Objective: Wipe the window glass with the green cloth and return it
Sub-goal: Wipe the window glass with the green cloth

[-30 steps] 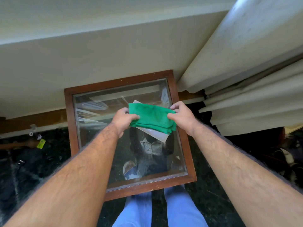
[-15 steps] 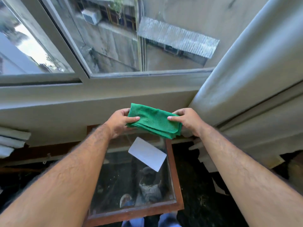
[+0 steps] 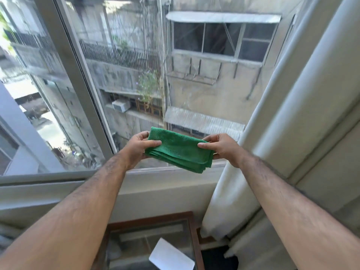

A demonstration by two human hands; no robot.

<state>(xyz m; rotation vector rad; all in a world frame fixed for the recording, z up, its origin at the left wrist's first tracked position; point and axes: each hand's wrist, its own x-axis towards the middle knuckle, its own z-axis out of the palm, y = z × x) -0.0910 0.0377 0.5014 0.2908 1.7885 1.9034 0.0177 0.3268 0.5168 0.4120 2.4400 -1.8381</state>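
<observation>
Window glass ahead, curtain right, left hand and right hand grip folded green cloth.

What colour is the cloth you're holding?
Green, plain all over. The cloth is folded and shows best in the head view.

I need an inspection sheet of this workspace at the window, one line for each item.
Surface: glass-topped table with wooden frame, below the window.
Job's things: green cloth, folded, held in front of the window glass; whether it touches the glass cannot be told.
Clutter: one white card on the table glass.
Hands: left hand and right hand each pinch one end of the cloth.
Cables: thin lines hang outside, behind the glass.
Surroundings: pale curtain at right; window frame; buildings outside.
</observation>
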